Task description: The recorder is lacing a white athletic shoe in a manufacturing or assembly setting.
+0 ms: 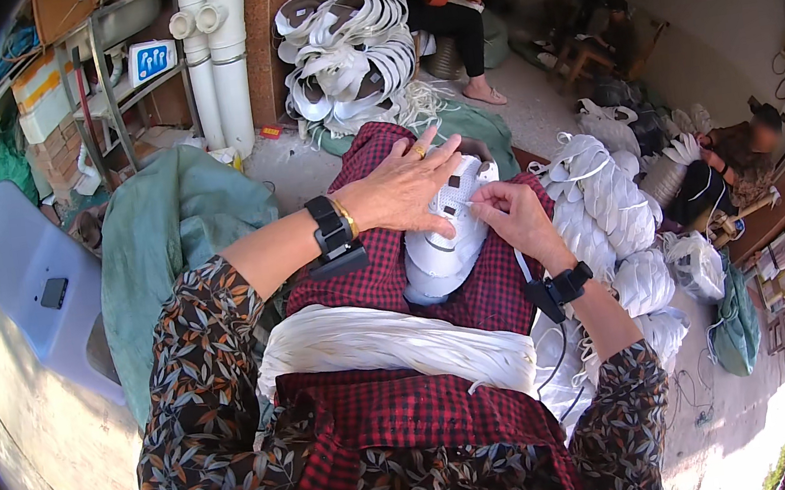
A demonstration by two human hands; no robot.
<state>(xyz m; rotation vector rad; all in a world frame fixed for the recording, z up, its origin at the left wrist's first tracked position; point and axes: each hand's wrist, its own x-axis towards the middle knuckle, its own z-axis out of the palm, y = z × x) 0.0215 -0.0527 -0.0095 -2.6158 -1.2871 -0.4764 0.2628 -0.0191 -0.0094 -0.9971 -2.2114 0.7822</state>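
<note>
A white shoe upper (436,257) lies on the red-and-black checked cloth (350,295) over my lap, its rounded toe toward me. My left hand (410,186) rests flat across its left side, fingers spread and thumb along the upper. At the eyelet side, my right hand (514,214) pinches a thin white shoelace between thumb and fingertips; part of the lace hangs below the palm. Which hole the lace is at, I cannot tell. Closer to me, a thick bundle of white laces (396,344) stretches across my lap.
White shoe uppers (347,53) are stacked ahead, with more white bundles (606,207) at right. A pale chair (39,272) with a phone (54,292) and green cloth (183,233) are left. White pipes (230,68) rise behind. Other people sit at the far side and right.
</note>
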